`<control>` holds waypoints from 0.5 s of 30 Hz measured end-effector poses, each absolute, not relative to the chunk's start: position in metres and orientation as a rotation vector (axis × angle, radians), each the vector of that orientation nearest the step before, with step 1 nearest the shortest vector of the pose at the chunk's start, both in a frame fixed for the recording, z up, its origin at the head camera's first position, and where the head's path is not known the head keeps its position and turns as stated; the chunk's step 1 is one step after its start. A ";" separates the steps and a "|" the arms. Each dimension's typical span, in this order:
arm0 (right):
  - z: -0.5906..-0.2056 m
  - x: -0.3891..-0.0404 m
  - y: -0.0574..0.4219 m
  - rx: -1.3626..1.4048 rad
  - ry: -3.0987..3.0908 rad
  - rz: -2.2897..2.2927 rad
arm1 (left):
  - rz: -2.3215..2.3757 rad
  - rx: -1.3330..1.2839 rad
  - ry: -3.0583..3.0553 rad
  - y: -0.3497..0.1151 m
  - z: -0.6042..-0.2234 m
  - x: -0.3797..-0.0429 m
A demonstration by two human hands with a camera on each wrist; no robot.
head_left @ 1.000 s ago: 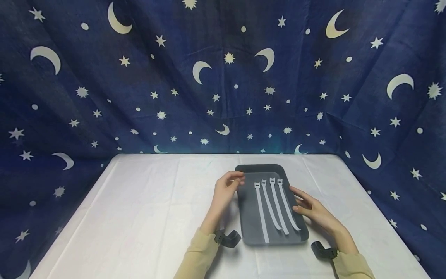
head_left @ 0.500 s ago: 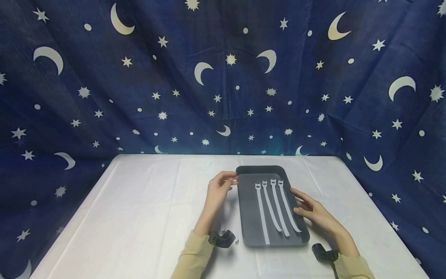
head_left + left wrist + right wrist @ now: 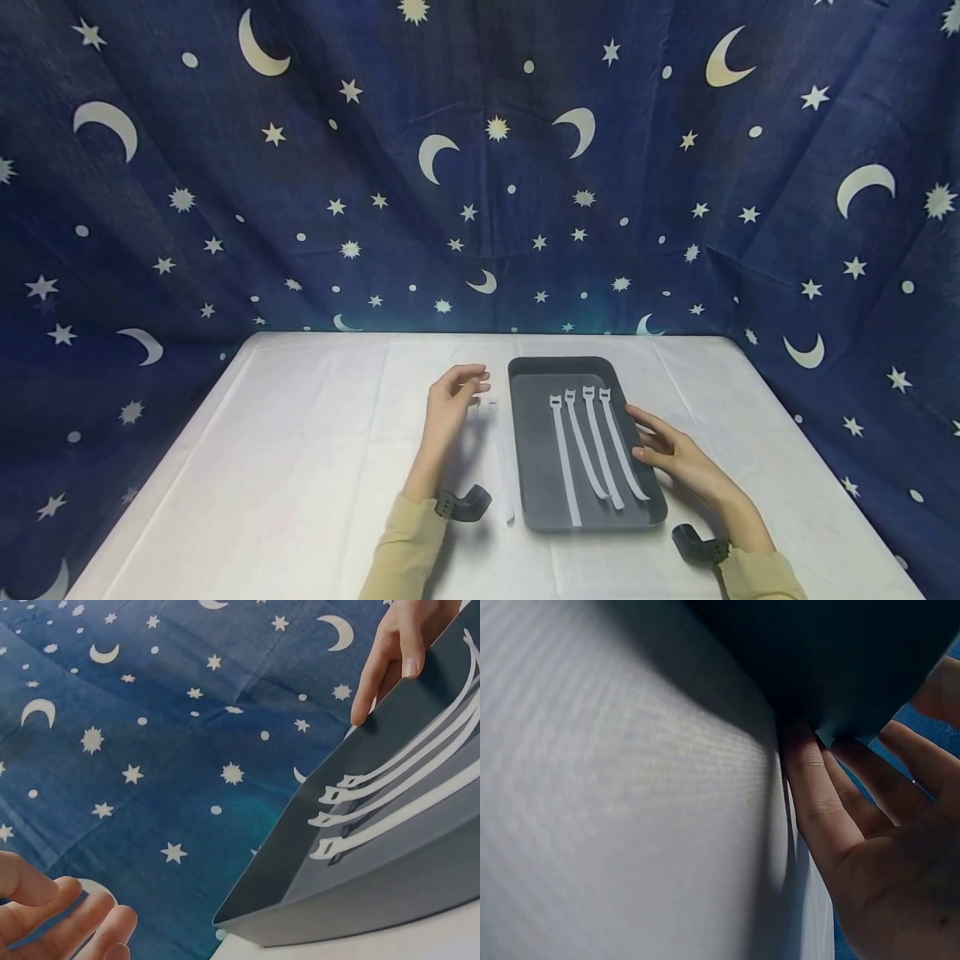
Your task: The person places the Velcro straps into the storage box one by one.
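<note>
A dark grey tray (image 3: 534, 500) lies on the white table with several white cable ties (image 3: 564, 458) in it, side by side, slotted heads at the far end. Just left of the tray, a pale cable tie (image 3: 504, 475) lies on the table, faint against the cloth. My left hand (image 3: 447, 407) is held left of the tray, fingers loosely bent; the left wrist view shows these fingers (image 3: 90, 922) holding nothing. At the tray's right side is my right hand (image 3: 681, 457), its extended fingers (image 3: 821, 802) touching the outer wall and its thumb at the rim.
A white cloth (image 3: 300, 467) covers the table. Behind it and at both sides hangs a dark blue curtain (image 3: 390, 167) with moons and stars. Each wrist wears a black camera band, one on the left (image 3: 465, 504) and one on the right (image 3: 699, 546).
My left hand has moved left from the tray's far left corner, bringing the cable tie beside the tray into view. My right hand has stayed at the tray's right side.
</note>
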State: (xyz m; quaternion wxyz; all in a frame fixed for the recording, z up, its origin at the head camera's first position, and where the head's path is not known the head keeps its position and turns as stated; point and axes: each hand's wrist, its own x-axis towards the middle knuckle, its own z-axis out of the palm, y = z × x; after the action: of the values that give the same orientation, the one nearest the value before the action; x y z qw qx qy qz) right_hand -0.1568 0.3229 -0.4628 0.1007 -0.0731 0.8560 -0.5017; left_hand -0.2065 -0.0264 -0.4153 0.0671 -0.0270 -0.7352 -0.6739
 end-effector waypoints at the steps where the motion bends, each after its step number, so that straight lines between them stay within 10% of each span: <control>1: -0.463 -0.157 0.323 -0.216 2.531 -1.479 | -2.034 -0.068 -2.212 -0.027 -0.416 -0.207; 15: -0.462 -0.158 0.322 -0.212 2.537 -1.467 | -2.026 0.041 -2.198 -0.037 -0.435 -0.220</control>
State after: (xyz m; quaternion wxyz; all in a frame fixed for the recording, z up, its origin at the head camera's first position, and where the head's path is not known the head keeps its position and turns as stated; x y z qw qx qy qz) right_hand -0.1577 0.3220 -0.4621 0.1014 -0.0718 0.8589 -0.4968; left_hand -0.2199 -0.0375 -0.4347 0.0758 0.0136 -0.7331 -0.6757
